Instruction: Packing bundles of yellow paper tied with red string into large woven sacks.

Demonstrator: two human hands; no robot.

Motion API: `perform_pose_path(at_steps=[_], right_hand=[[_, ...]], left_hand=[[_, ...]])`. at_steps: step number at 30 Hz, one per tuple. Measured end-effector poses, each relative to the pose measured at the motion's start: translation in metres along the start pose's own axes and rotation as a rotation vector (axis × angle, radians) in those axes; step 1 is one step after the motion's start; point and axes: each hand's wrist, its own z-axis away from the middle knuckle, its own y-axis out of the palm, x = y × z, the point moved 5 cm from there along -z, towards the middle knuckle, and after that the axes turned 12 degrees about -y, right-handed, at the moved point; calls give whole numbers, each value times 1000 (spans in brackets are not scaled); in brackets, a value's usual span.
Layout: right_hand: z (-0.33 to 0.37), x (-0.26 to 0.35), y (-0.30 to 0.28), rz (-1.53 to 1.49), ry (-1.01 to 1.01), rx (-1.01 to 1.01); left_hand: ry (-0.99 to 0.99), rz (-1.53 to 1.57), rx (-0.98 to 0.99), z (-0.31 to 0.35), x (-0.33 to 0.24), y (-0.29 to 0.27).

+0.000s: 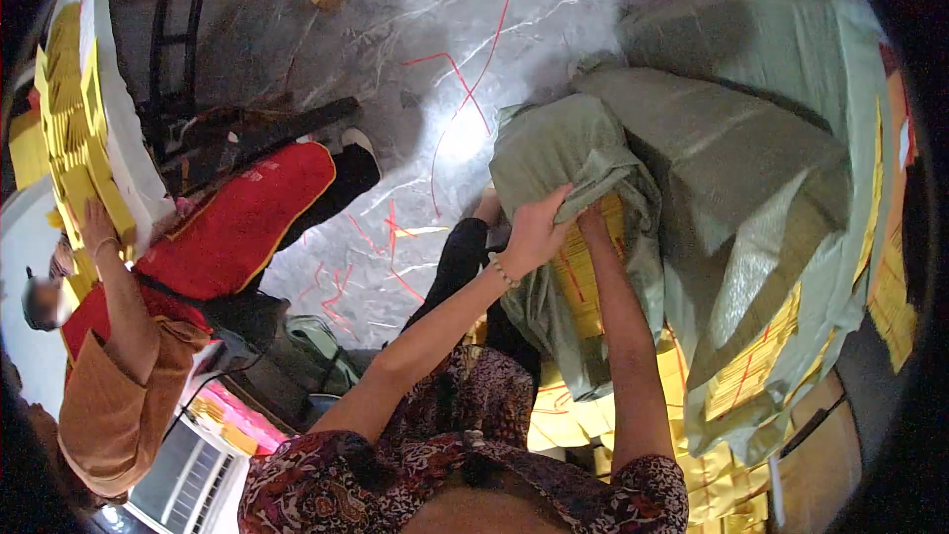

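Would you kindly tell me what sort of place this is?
Probably a packing workshop: green sacking partly covers stacked yellow bundles, red strands litter the floor, and a co-worker wears a red apron.

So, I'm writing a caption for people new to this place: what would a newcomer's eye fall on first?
Likely the bulky green sacks filling the right side; at a smaller sack, near the centre, the left hand grips the edge and the right hand reaches under it, beside yellow stacks. A co-worker's bright red garment stands out at left. Red strands litter the grey floor between.
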Motion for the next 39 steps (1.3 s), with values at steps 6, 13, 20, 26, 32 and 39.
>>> perform_pose_path(at_steps=[6, 13, 20, 26, 32, 39], right_hand=[[-5, 25, 41, 288, -98, 123], [5, 51, 79, 580, -217, 244], [32, 98, 156, 823, -396, 315], [12, 133, 148, 1047, -430, 206], [-22, 36, 23, 602, -177, -346], [35, 48, -19, 624, -197, -554]], left_hand=[[-34, 261, -28, -18, -26, -22], [-78, 331, -26, -23, -35, -21], [-155, 356, -135, -30, -32, -47], [-208, 234, -6, -46, -47, -40], [-287, 732, 195, -68, -47, -104], [-549, 739, 446, -87, -25, -107]])
